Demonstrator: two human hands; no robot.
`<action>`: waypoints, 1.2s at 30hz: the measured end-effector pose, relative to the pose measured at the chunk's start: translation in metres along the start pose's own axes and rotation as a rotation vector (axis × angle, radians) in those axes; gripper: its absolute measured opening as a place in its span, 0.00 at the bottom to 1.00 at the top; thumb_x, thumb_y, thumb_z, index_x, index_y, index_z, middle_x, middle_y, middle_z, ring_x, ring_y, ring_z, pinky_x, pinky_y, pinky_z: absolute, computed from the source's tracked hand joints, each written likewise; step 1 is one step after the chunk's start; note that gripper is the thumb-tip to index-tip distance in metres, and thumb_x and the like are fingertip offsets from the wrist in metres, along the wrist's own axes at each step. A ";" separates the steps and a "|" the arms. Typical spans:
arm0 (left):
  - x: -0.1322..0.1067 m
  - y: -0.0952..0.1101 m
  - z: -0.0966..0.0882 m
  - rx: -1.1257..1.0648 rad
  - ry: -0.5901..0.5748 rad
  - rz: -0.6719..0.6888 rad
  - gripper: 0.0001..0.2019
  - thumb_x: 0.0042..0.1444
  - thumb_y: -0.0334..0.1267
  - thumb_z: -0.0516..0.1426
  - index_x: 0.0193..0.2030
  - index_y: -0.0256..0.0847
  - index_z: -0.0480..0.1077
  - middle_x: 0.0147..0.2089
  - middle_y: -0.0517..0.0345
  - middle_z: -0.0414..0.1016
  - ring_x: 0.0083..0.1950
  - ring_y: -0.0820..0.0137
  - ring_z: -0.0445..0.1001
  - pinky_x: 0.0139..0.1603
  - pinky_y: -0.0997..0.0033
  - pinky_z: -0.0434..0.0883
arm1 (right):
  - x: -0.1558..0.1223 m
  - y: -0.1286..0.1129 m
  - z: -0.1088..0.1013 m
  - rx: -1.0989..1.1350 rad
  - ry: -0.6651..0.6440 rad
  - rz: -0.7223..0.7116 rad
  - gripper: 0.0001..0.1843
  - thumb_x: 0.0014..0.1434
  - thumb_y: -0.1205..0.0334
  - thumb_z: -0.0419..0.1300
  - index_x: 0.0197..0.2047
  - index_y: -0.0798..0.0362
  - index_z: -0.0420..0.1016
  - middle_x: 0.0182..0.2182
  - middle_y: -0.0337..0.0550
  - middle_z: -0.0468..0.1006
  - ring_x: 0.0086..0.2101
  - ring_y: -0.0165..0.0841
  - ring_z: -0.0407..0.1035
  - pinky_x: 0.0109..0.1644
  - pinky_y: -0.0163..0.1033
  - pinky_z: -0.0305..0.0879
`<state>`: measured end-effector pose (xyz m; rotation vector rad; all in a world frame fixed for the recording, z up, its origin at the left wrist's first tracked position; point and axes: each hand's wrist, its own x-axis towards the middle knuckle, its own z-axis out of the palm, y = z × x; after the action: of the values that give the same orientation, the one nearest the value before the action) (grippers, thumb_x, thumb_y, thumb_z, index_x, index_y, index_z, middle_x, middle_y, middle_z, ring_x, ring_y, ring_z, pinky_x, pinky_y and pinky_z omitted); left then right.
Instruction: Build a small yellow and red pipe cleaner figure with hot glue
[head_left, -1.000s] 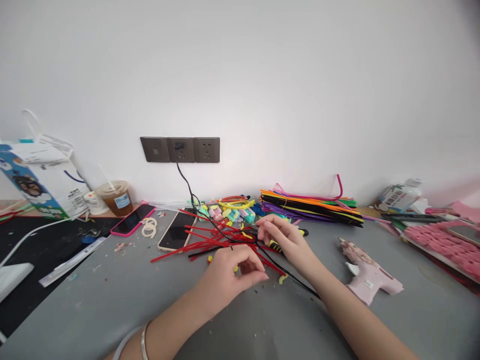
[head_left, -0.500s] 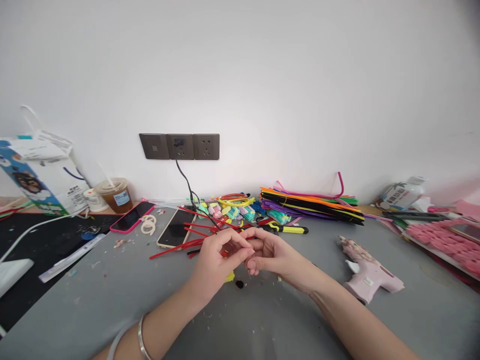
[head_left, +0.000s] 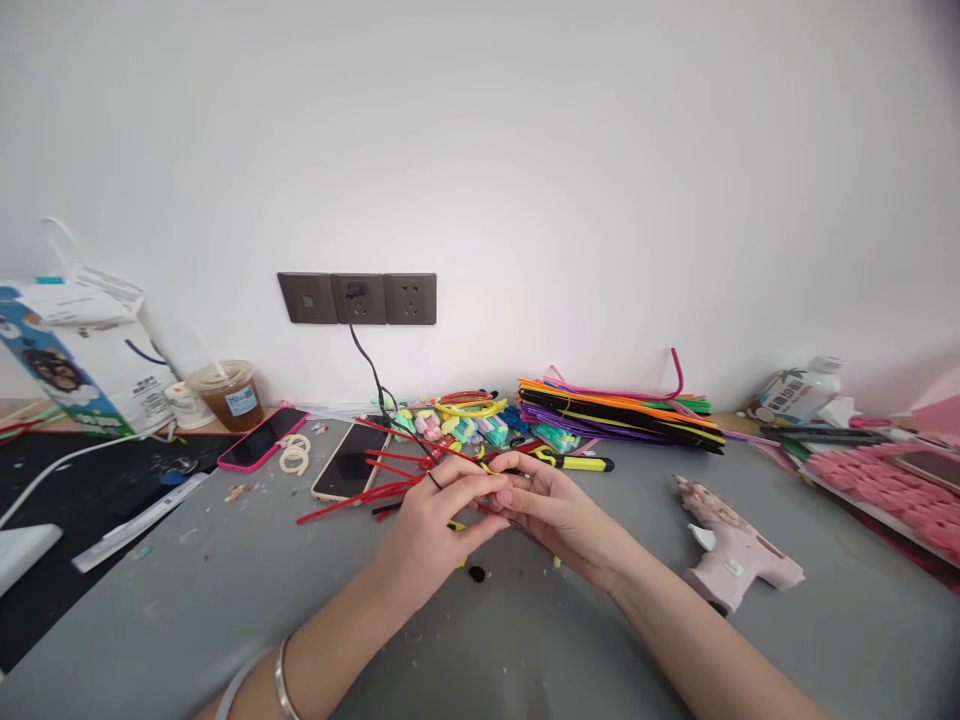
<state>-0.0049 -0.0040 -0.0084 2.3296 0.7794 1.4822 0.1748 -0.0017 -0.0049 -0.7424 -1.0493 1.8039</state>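
Observation:
Both my hands meet over the grey table (head_left: 225,600), fingertips together. My left hand (head_left: 439,520) pinches a thin black pipe cleaner piece (head_left: 433,480) that loops over its fingers. My right hand (head_left: 547,510) is curled and grips the other end of the same piece. Just behind them lie several red pipe cleaners (head_left: 375,480), a yellow-handled cutter (head_left: 577,462) and a black cable (head_left: 375,385). A small black scrap (head_left: 477,573) and yellow bits lie on the table below my hands.
Two phones (head_left: 262,438) (head_left: 349,462) lie at left, near white rings (head_left: 294,455) and an iced drink cup (head_left: 229,395). A stack of coloured pipe cleaners (head_left: 622,410) sits by the wall. A pink glue gun (head_left: 731,545) lies at right, pink foam pieces (head_left: 885,490) beyond it.
My right hand left the pile near the cutter and came to my left hand. Both rose slightly and now hold the black piece between them.

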 end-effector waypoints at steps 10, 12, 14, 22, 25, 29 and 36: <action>0.000 -0.005 -0.001 0.027 -0.013 -0.037 0.02 0.59 0.31 0.62 0.34 0.39 0.76 0.34 0.56 0.73 0.35 0.70 0.75 0.34 0.73 0.73 | 0.002 -0.004 -0.001 -0.245 0.078 -0.103 0.17 0.46 0.55 0.77 0.33 0.52 0.76 0.27 0.38 0.82 0.30 0.29 0.75 0.39 0.35 0.70; 0.000 -0.006 -0.002 0.007 -0.027 -0.073 0.04 0.60 0.30 0.61 0.34 0.40 0.75 0.36 0.55 0.72 0.37 0.70 0.75 0.36 0.72 0.73 | 0.001 -0.006 -0.001 -0.250 0.087 -0.123 0.17 0.48 0.52 0.75 0.32 0.53 0.77 0.28 0.39 0.83 0.30 0.30 0.76 0.40 0.36 0.71; 0.000 -0.007 -0.003 -0.056 -0.032 -0.115 0.04 0.60 0.30 0.60 0.35 0.40 0.76 0.39 0.54 0.72 0.36 0.71 0.74 0.33 0.74 0.71 | -0.001 -0.008 -0.001 -0.204 0.084 -0.101 0.16 0.52 0.49 0.72 0.34 0.53 0.78 0.29 0.41 0.84 0.31 0.31 0.77 0.43 0.37 0.71; 0.004 0.000 -0.005 -0.284 -0.084 -0.374 0.07 0.61 0.34 0.58 0.31 0.39 0.72 0.39 0.53 0.73 0.34 0.72 0.72 0.28 0.75 0.66 | -0.003 -0.012 -0.002 -0.081 0.012 0.032 0.15 0.57 0.51 0.69 0.39 0.54 0.79 0.32 0.45 0.86 0.33 0.32 0.78 0.46 0.38 0.71; 0.005 0.003 -0.005 -0.359 -0.082 -0.452 0.08 0.60 0.36 0.58 0.29 0.39 0.71 0.38 0.52 0.75 0.39 0.68 0.75 0.31 0.74 0.68 | -0.003 -0.012 0.001 -0.103 0.004 0.020 0.15 0.56 0.51 0.70 0.38 0.53 0.79 0.31 0.44 0.85 0.31 0.32 0.77 0.44 0.38 0.70; 0.005 0.002 -0.005 -0.449 -0.065 -0.544 0.10 0.58 0.40 0.61 0.28 0.41 0.70 0.37 0.53 0.78 0.39 0.67 0.76 0.35 0.70 0.71 | -0.004 -0.013 0.003 -0.120 0.011 0.007 0.16 0.54 0.49 0.71 0.37 0.53 0.78 0.30 0.43 0.85 0.30 0.32 0.75 0.43 0.39 0.69; 0.008 0.000 -0.012 -0.463 -0.031 -0.640 0.19 0.63 0.52 0.55 0.26 0.42 0.65 0.24 0.59 0.75 0.26 0.72 0.72 0.31 0.72 0.70 | 0.000 -0.013 -0.006 -0.149 0.098 -0.099 0.18 0.55 0.46 0.70 0.37 0.52 0.78 0.26 0.40 0.80 0.29 0.31 0.71 0.38 0.37 0.65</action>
<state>-0.0126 0.0001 0.0028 1.5572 0.9356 1.1728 0.1844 0.0034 0.0040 -0.8450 -1.1438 1.6021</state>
